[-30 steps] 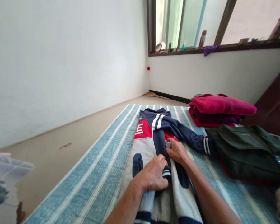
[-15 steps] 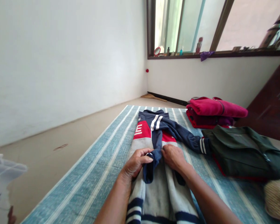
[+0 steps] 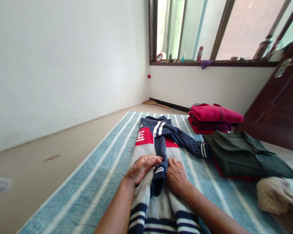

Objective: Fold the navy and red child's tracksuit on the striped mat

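A navy, red and grey jacket (image 3: 143,151) lies lengthwise on a blue striped cloth, its sides folded in. One navy sleeve (image 3: 160,148) runs down its middle toward me, the cuff with white stripes open at the end. My left hand (image 3: 143,167) rests at the left of this sleeve, fingers stretched out and touching it just above the cuff. On the other side my right hand (image 3: 177,175) lies on the jacket against the sleeve, fingers bent a little and palm hidden. The other sleeve (image 3: 190,143) sticks out to the right, its cuff touching a dark green folded garment (image 3: 246,156).
The striped cloth (image 3: 92,178) spreads over the surface under the jacket. Folded pink and red clothes (image 3: 216,113) are stacked at the back right. A beige knitted item (image 3: 273,195) lies at the near right. Beyond are a window sill (image 3: 180,63) with small items and a dark red door (image 3: 278,107).
My left hand has let go of the cuff and now lies flatter on the sleeve. The sleeve lies straighter. The view has shifted slightly to the right.
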{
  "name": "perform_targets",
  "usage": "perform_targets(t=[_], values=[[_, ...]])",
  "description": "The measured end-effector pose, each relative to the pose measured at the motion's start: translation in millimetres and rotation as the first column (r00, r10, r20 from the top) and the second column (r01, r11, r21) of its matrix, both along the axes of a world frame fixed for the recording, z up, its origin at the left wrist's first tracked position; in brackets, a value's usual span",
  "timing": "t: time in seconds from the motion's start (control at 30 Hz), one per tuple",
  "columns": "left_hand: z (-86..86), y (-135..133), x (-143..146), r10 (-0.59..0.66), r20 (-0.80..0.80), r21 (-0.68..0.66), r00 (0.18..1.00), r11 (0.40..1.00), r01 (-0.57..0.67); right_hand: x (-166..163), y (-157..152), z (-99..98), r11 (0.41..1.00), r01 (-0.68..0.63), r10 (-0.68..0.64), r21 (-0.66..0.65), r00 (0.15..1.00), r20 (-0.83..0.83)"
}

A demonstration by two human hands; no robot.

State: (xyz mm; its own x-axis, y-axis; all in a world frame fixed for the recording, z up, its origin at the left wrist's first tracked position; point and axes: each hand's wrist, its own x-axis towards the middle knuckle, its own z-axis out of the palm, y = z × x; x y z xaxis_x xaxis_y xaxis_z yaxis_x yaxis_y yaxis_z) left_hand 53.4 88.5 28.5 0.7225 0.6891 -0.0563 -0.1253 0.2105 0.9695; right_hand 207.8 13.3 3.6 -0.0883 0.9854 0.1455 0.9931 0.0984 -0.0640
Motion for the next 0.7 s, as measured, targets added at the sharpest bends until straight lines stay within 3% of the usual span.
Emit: perform_targets(t=[0.13,0.27,0.43,0.57,0.7], values=[[0.5,-0.6,7.4,0.066,-0.238,0.254,0.969,0.967,-0.004,9.2,-3.7,3.8,1.0,0.008,-0.009,-0.022,0.999,-0.046],[0.1,0.5,9.6,0.111,-0.336,0.394,0.935,0.919,0.032,8.3,-22.5,19.3,0.996,0.014,-0.025,-0.092,0.992,-0.123],[-1.1,-1.7,16.9,0.106,-0.386,0.49,0.916,0.865,0.106,-2.2,-56.6,21.5,0.993,0.01,-0.038,-0.12,0.972,-0.231],[-4.0,-4.3,27.0,0.116,-0.362,0.606,0.925,0.783,0.139,-5.2,-57.1,13.2,0.994,0.069,-0.087,-0.083,0.968,-0.235],[-4.9,-5.1,29.6,0.132,-0.352,0.623,0.926,0.772,0.126,3.6,-59.1,16.0,0.998,0.058,-0.053,0.008,0.953,-0.297]])
